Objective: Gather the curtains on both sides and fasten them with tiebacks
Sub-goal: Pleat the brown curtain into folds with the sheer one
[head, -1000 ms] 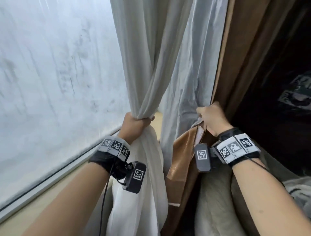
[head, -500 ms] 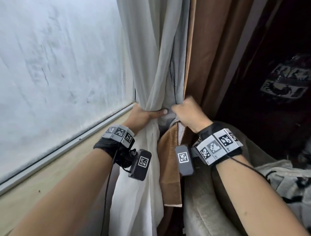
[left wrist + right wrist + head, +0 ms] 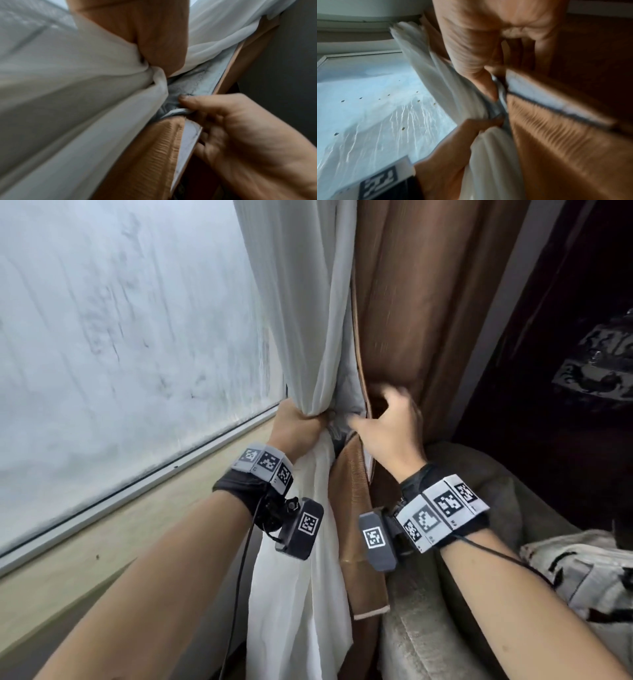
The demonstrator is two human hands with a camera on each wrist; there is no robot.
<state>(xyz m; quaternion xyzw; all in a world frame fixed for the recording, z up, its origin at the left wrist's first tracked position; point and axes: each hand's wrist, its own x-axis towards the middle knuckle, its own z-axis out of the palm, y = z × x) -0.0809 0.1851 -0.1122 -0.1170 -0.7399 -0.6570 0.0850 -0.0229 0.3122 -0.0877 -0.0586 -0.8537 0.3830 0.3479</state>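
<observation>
Right hand (image 3: 394,426) now half-open on brown curtain (image 3: 404,320)

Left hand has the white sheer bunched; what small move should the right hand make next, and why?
Probably close the right hand around the brown curtain and draw it against the white sheer gripped by the left hand. Its fingers look spread at the brown edge, the two fabrics hang separately, and no tieback is visible.

A beige window ledge (image 3: 113,546) runs beneath the glass; the white curtain (image 3: 294,577) hangs past its end.
</observation>
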